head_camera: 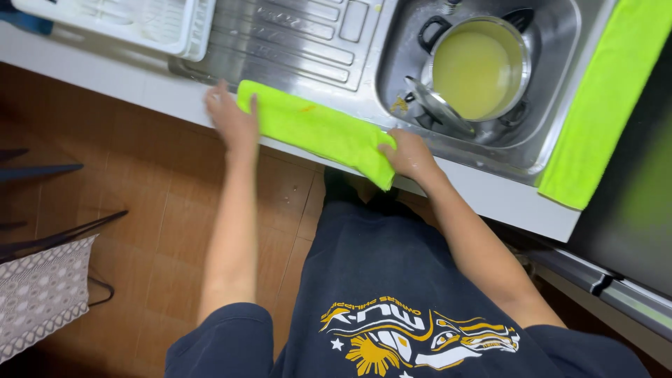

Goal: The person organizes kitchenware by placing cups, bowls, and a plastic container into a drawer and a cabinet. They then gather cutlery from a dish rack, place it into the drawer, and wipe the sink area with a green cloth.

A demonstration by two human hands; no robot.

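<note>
Hands: left hand [229, 115] flat and right hand [408, 155] gripping green cloth [318, 131] on sink edge, beside drainboard [294, 42]; pot [479, 68] in basin holds yellowish liquid, lid [437, 106] leaning alongside.

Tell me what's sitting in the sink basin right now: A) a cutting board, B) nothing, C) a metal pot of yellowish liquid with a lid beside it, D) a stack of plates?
C: a metal pot of yellowish liquid stands in the sink basin, its lid leaning alongside.
</note>
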